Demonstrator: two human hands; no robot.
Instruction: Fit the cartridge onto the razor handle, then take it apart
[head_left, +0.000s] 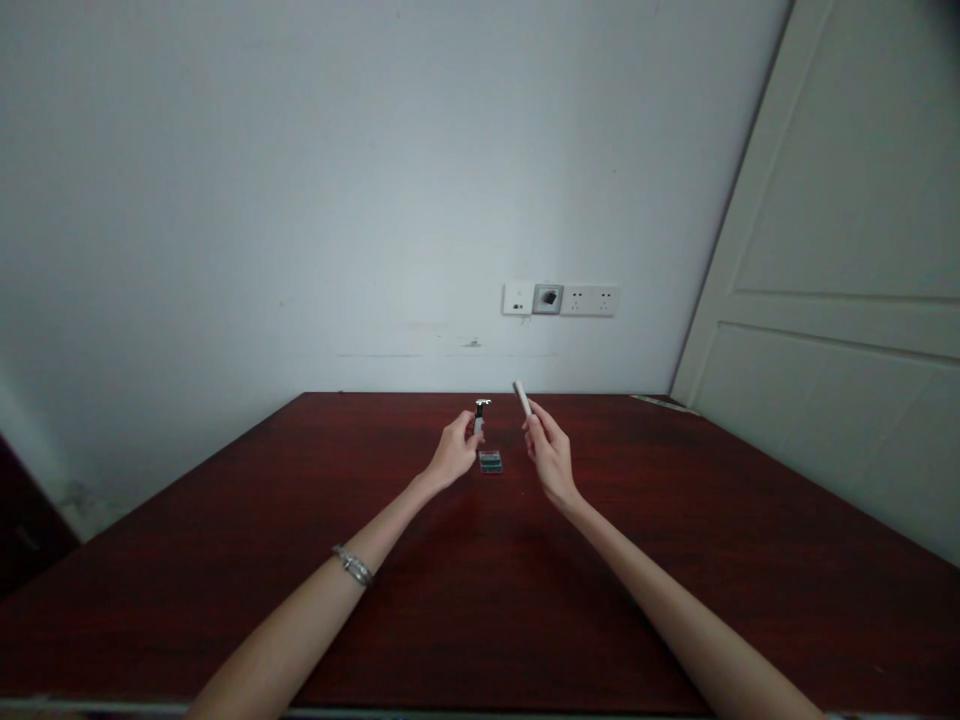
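My left hand is closed around the handle of a small razor, held upright with its shiny T-shaped head at the top. In my right hand is a slim white stick-like object, gripped at its lower end and tilted up to the left; its exact kind cannot be made out. A small clear case with something dark green inside lies on the table between my hands, close to the left fingers. The razor and the white object are apart from each other.
The dark red wooden table reaches back to a white wall. Sockets are set in the wall above its far edge. A pale panelled door stands at the right. A flat strip lies at the far right corner.
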